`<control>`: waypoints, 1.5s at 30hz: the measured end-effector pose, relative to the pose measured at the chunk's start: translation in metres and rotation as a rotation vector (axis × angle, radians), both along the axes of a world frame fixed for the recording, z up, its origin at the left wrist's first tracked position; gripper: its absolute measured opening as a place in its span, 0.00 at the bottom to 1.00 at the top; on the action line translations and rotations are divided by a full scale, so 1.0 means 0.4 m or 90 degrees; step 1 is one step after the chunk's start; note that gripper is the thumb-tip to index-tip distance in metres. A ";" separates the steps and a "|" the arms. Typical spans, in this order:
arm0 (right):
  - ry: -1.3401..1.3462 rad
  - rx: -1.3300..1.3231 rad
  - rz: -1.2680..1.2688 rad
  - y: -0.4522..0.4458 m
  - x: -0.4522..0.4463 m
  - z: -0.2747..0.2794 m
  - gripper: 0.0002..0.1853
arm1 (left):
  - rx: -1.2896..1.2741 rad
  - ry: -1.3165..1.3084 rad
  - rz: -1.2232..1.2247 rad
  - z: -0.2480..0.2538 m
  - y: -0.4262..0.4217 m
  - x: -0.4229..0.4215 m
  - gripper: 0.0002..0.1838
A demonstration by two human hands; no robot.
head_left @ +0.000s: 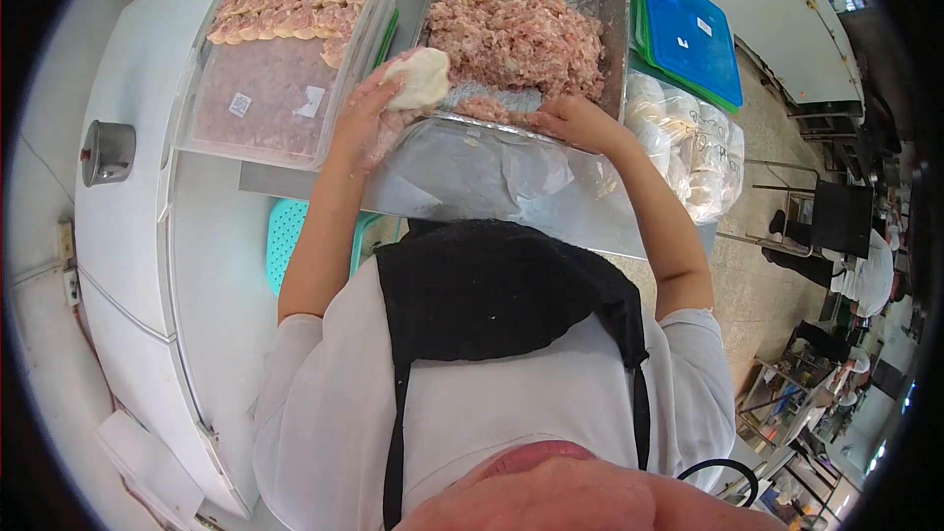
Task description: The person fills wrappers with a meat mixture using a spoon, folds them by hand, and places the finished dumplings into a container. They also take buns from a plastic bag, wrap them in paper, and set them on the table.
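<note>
My left hand (370,123) holds a pale, round piece of dough (421,78) at the left corner of a metal tray (615,39). Minced meat (516,34) is heaped in that tray. At the tray's near edge, my right hand (570,122) has its fingers bent down by a small strip of meat (482,108); its fingertips are partly hidden, and I cannot make out what they hold. To the left, a clear plastic container (261,98) bears rows of filled dough pieces (295,2) at its far side.
Blue and green lids (690,34) lie right of the tray, above bagged white rolls (688,147). Plastic film (492,172) covers the near table edge. A turquoise basket (287,244) is below. A metal pot (108,152) stands left. Other people (870,270) are far right.
</note>
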State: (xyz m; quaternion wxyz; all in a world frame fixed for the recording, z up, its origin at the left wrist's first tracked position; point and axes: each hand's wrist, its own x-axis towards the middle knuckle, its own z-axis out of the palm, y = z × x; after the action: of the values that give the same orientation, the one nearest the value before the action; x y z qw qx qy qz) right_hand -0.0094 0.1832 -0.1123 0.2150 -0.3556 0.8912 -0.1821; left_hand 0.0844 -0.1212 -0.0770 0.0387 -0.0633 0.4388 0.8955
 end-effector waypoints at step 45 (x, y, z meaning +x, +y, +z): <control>-0.015 -0.272 -0.139 0.176 0.018 0.288 0.20 | -0.118 0.072 -0.065 0.085 0.272 -0.107 0.32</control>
State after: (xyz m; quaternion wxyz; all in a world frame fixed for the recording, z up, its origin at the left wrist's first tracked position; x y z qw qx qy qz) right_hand -0.0023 0.2536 0.0029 0.1242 -0.2927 0.8631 -0.3925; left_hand 0.0418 -0.0124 -0.0431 0.0532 0.0067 0.5236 0.8503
